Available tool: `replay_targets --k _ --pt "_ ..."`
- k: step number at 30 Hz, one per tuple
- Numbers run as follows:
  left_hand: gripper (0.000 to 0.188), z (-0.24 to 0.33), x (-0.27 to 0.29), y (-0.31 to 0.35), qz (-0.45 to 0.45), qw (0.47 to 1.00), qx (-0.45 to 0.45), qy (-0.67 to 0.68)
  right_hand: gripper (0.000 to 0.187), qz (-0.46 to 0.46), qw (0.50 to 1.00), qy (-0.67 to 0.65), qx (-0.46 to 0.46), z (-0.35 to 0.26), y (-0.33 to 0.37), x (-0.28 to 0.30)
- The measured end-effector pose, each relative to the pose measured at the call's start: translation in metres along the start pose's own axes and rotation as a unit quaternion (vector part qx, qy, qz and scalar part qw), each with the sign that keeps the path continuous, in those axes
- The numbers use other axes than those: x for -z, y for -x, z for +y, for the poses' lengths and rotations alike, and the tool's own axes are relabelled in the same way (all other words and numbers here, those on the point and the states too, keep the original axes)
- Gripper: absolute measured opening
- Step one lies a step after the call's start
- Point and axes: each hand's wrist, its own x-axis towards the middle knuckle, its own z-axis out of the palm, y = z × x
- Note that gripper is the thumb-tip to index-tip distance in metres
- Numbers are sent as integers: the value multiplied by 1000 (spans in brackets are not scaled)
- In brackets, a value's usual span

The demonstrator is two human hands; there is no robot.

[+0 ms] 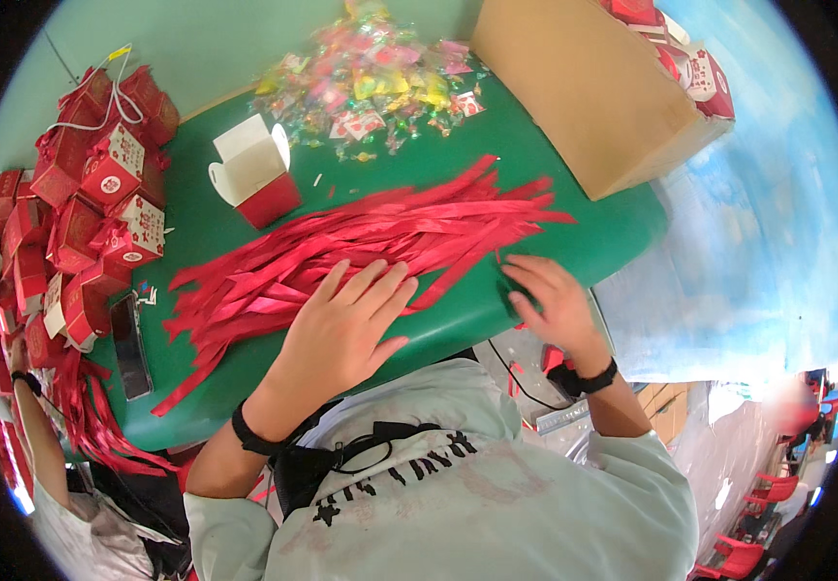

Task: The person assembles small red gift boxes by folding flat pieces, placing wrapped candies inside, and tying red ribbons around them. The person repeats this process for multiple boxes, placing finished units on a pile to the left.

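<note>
On your left, small red-and-white cardboard gift boxes [135,230] bore dark printed characters and round red emblems; a similar red-and-white cardboard box [702,79] at far right carried print. Black lettering [395,474] crossed your pale grey-green fabric shirt [535,513].

Beyond the red ribbons [371,228], I see the wrapped candies [371,82] only blurred; beyond the ribbons' right end, the upper edge cuts the cardboard box [589,107]; the left hand [340,324] hides some ribbons from me.
</note>
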Motion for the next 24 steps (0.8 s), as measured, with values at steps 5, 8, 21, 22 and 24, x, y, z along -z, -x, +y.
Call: replay_targets --k 5,8,21,22,24 --pt "74 -2 -37 5 -45 999 2 3 49 -50 998 30 33 8 -2 0" --pt "77 -2 -38 6 -62 998 6 -8 44 -33 997 63 -41 29 52 33" --pt "69 -4 43 17 -27 997 74 5 9 17 999 -23 -23 14 -22 43" --pt "65 -13 49 28 -17 996 88 -9 10 14 1000 -26 -5 14 -43 39" --pt "58 -28 61 51 -5 992 128 -12 15 1 998 -61 6 19 -88 28"
